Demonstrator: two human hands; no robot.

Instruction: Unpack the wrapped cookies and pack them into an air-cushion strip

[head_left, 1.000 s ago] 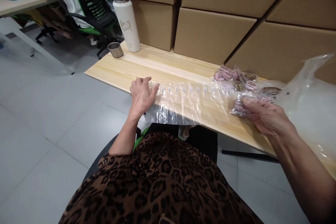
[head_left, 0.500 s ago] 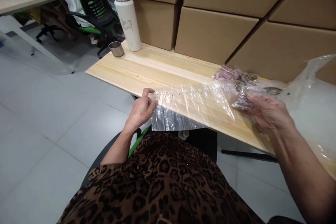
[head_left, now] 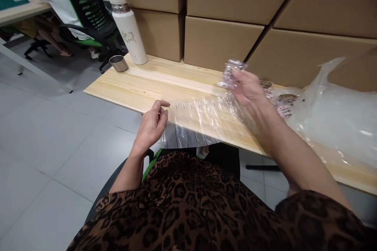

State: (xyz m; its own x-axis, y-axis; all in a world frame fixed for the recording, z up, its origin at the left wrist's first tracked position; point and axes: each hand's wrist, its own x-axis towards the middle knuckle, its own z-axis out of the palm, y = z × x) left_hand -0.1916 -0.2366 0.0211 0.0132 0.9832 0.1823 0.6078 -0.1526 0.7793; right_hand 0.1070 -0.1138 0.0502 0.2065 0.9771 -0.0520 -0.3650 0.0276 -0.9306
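Note:
My right hand is raised above the wooden table and grips a small packet in clear wrap with pink print. A row of overlapping clear plastic bags lies along the table's front edge, partly hanging over it. My left hand hovers at the left end of that row, fingers curled, thumb and forefinger pinched near the first bag; I cannot tell whether it holds it. More small pink packets lie to the right of my right hand.
A large crumpled clear plastic bag covers the table's right end. A white flask and a metal cup stand at the far left. Stacked cardboard boxes line the back. Another person sits in a green-black chair beyond.
My right hand has lifted a packet from the pile and carried it up and to the left. My left hand drew back from the bag row toward the table's edge.

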